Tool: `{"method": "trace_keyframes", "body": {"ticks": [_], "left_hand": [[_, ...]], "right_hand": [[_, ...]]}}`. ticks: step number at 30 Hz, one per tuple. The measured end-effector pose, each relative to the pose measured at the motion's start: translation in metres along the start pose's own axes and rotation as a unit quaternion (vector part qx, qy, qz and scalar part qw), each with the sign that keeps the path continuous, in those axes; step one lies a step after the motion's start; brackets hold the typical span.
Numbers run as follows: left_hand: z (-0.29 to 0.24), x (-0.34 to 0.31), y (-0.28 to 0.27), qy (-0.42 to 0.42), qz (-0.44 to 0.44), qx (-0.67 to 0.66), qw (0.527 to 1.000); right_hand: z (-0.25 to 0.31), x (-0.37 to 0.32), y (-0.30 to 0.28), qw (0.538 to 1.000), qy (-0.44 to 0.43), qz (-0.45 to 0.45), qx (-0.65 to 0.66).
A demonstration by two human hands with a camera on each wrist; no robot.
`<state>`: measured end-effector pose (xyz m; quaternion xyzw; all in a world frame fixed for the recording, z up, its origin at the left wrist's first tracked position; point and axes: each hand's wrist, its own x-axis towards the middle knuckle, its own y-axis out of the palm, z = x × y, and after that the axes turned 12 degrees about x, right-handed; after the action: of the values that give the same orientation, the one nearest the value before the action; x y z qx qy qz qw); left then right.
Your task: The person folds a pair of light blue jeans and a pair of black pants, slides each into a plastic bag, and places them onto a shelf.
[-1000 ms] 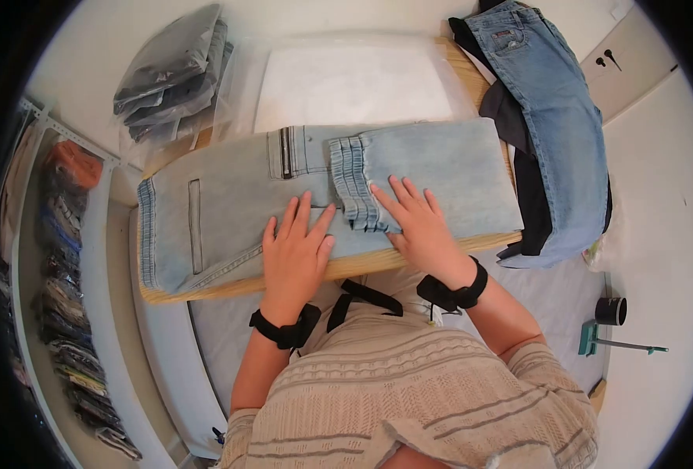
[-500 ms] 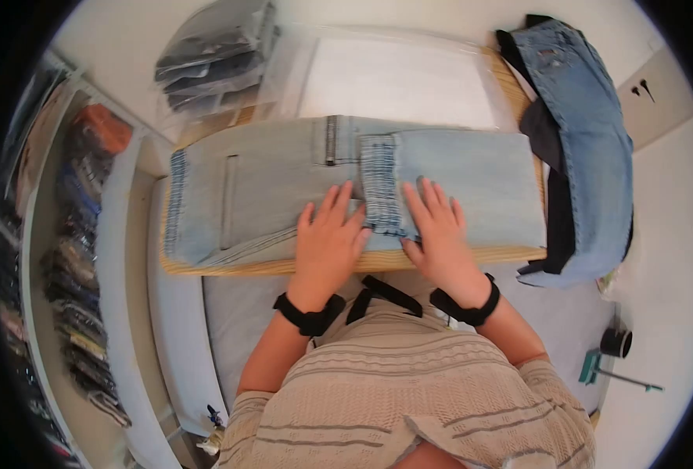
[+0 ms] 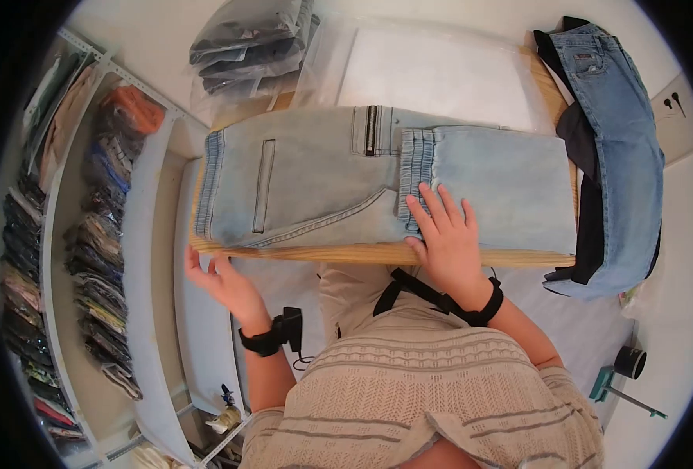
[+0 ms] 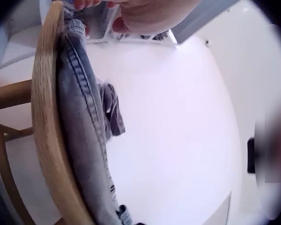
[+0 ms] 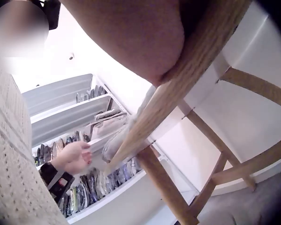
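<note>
Light-blue denim trousers [image 3: 323, 172] lie folded along the wooden table [image 3: 339, 254], with a gathered elastic edge at the left end. Their right part is folded over, so a second ribbed elastic band [image 3: 417, 156] lies across the middle. My right hand [image 3: 450, 238] rests on the folded part, fingers spread at that band. Off the table's front left corner is my left hand [image 3: 233, 289], fingers loosely bent and holding nothing, close to the left elastic end. In the left wrist view, the trousers' long stitched seam [image 4: 86, 89] runs beside the table edge.
Clear plastic bags with a white sheet [image 3: 440, 74] lie behind the trousers. Bagged dark garments [image 3: 256, 39] are stacked at the back left. Blue jeans [image 3: 628, 148] hang over dark clothes on the right. Shelves [image 3: 57, 195] of bagged clothes stand on the left.
My left hand has lifted off the middle of the trousers and moved left to their elastic end. The right hand stays on the folded part. The head view has shifted left.
</note>
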<state>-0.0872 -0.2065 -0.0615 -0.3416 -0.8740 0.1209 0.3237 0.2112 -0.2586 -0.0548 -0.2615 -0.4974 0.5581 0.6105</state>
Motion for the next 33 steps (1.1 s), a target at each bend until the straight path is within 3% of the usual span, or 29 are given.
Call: {"method": "trace_keyframes", "body": {"ticks": [2, 3, 5, 9, 11, 15, 21, 26, 27, 28, 30, 31, 32, 33], "left_hand": [[0.016, 0.007, -0.011, -0.133, -0.004, -0.112, 0.985], [0.024, 0.011, -0.016, -0.132, -0.004, -0.11, 0.985], [0.035, 0.018, -0.021, -0.29, 0.107, -0.318, 0.897], [0.042, 0.039, -0.012, -0.306, 0.21, -0.376, 0.849], [0.031, 0.046, -0.003, -0.359, 0.286, -0.444, 0.769], [-0.014, 0.051, 0.011, -0.403, 0.258, -0.408, 0.778], [-0.087, 0.06, 0.03, -0.316, 0.25, -0.468, 0.786], [-0.212, 0.0, 0.036, -0.134, 0.269, -0.467, 0.831], [-0.199, -0.008, 0.052, 0.069, 0.294, -0.308, 0.902], [-0.186, -0.016, 0.07, 0.27, 0.293, -0.129, 0.908], [-0.222, -0.047, 0.082, 0.308, 0.47, -0.097, 0.821], [-0.243, -0.067, 0.086, 0.251, 0.6, -0.165, 0.742], [-0.257, -0.081, 0.089, 0.186, 0.711, -0.224, 0.64], [-0.255, -0.082, 0.09, 0.191, 0.713, -0.225, 0.636]], "right_hand": [[0.001, 0.0, 0.001, 1.0, 0.003, -0.008, -0.007], [0.0, 0.001, 0.001, 1.0, 0.004, -0.007, -0.004], [0.0, 0.0, 0.0, 1.0, -0.003, -0.016, 0.003], [0.002, 0.002, -0.007, 1.0, 0.004, -0.011, 0.009], [0.001, 0.002, -0.006, 1.0, 0.005, -0.009, 0.013], [0.001, 0.0, -0.005, 1.0, 0.015, -0.014, 0.017], [0.0, -0.004, -0.004, 0.999, 0.02, -0.026, 0.023], [-0.002, -0.007, -0.001, 0.998, 0.01, -0.05, 0.041], [-0.002, -0.007, -0.001, 0.996, -0.001, -0.066, 0.054], [-0.002, -0.007, -0.006, 0.996, 0.006, -0.072, 0.048], [-0.001, -0.007, -0.015, 0.996, 0.044, 0.066, 0.029], [-0.004, -0.008, -0.01, 0.997, 0.05, 0.059, 0.027], [-0.007, -0.008, -0.004, 0.975, 0.06, -0.026, 0.21], [-0.01, -0.01, 0.001, 0.914, 0.065, -0.111, 0.384]]}}
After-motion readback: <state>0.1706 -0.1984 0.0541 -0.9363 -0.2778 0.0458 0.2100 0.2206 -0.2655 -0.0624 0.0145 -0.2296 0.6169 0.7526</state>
